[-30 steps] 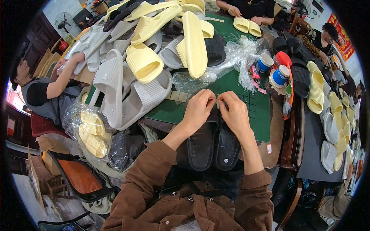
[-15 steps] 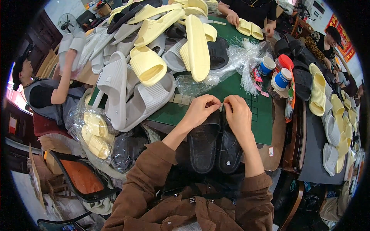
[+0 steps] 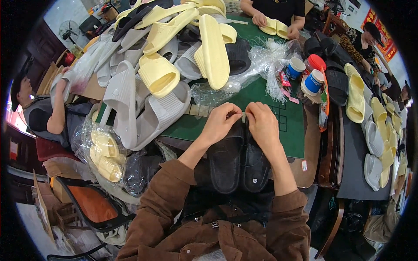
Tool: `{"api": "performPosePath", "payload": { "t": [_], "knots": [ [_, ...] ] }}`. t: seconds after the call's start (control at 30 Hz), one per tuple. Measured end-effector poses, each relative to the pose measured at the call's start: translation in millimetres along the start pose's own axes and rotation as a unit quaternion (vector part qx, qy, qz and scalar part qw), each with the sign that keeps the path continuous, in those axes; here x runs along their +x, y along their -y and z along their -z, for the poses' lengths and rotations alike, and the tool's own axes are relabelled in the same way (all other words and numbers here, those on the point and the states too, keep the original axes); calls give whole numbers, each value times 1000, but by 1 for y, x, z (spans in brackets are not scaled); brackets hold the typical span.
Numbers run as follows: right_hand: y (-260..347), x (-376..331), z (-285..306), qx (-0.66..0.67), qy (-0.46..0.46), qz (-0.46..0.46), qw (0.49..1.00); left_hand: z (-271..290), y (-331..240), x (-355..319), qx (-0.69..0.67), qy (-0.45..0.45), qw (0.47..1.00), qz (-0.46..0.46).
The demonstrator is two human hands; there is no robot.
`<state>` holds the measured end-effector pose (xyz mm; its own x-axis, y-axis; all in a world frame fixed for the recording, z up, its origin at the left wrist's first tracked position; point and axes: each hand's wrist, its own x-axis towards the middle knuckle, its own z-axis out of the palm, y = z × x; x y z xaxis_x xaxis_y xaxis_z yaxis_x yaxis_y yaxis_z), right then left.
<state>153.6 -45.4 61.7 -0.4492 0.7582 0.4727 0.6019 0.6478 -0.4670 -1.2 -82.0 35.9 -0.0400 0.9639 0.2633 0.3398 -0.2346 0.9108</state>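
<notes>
A pair of black slide sandals (image 3: pixel 238 163) lies side by side in front of me, soles up, at the near edge of a green table (image 3: pixel 285 124). My left hand (image 3: pixel 221 124) and my right hand (image 3: pixel 262 124) meet over the far end of the pair. Both pinch a small pale tag or strip (image 3: pixel 243 116) between their fingertips, right at the sandals' top edge. My brown sleeves come in from below.
A heap of yellow and grey slide sandals (image 3: pixel 170 65) covers the table's far left, with clear plastic bags (image 3: pixel 265 65) beside it. Two cups and a red lid (image 3: pixel 311 76) stand at right. Other people work at left (image 3: pixel 48 108) and at the far edge (image 3: pixel 274 13). More sandals (image 3: pixel 370 122) lie at right.
My two hands stay pinched together over the black sandals, shifting only slightly. The person at left has raised an arm with a grey sandal.
</notes>
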Motion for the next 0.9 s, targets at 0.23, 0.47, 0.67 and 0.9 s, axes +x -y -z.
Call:
{"api": "performPosePath", "payload": {
  "t": [0.23, 0.47, 0.67, 0.9],
  "knots": [
    [3, 2, 0, -14, -8, 33, 999, 1, -6, -2, 20, -11, 999, 23],
    [12, -3, -7, -13, 12, 30, 999, 5, 0, 2, 0, -45, 998, 49],
    [0, -1, -3, -35, -11, -27, 999, 0, -3, 0, -5, -38, 999, 14],
    [-3, -2, -2, 37, -24, 5, 999, 2, -3, 0, -54, -36, 997, 33]
  ]
}}
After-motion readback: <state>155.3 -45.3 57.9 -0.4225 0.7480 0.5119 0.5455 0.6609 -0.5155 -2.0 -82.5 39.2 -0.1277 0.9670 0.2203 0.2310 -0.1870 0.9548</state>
